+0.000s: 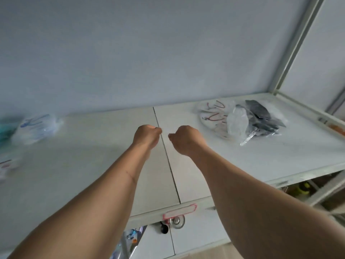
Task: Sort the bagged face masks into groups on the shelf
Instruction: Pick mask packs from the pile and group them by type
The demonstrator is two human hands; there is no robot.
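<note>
Blank red-edged label [180, 211] on shelf [112, 165]

white shelf [112, 165] | left: blue-strap bags [37, 128] | right: red-strap bag [212, 114], dark-mask bags [261, 118]

Left hand [147, 134]: fingers curled under, holding nothing, above the shelf seam.
Right hand [183, 139]: likewise curled and holding nothing, just beside the left, apart from it.
Shelf [104, 156]: white, two panels meeting at a dark seam.
Right group: bag of dark masks [261, 118] overlapping bag of red-looped white masks [212, 114].
Left group: blurred bag of blue-looped masks [37, 128] near the wall.
</note>
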